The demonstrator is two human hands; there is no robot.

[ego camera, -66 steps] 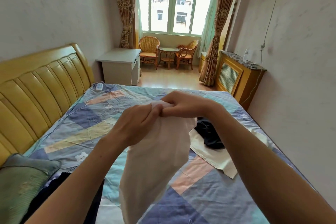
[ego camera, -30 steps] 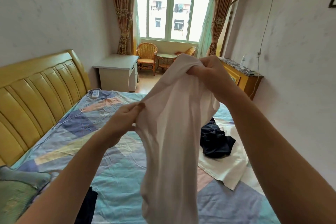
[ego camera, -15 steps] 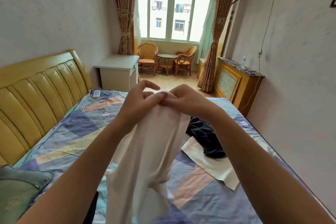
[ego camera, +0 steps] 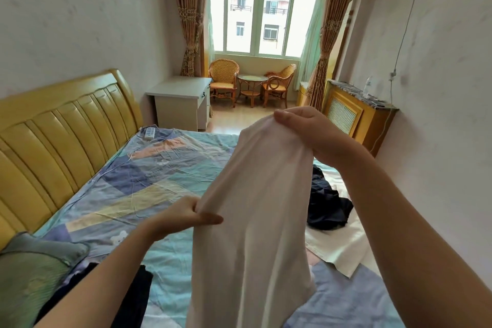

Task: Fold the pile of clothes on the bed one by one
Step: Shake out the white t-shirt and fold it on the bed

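While the patchwork-sheeted bed [ego camera: 149,184] lies mostly bare left of centre — room to lay flat — a white soft cloth garment [ego camera: 255,221] hangs in air above it, not yet folded. Right hand [ego camera: 306,130] pinches its top edge high, left hand [ego camera: 186,213] pinches lower. Next likely: find corners, spread out. Dark crumpled garment [ego camera: 327,208] waits right.

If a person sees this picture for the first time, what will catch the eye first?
A white garment held up mid-frame, the right hand gripping its top and the left hand its lower edge. Behind it lies the patchwork bedsheet, with a dark garment at right and a yellow headboard at left.
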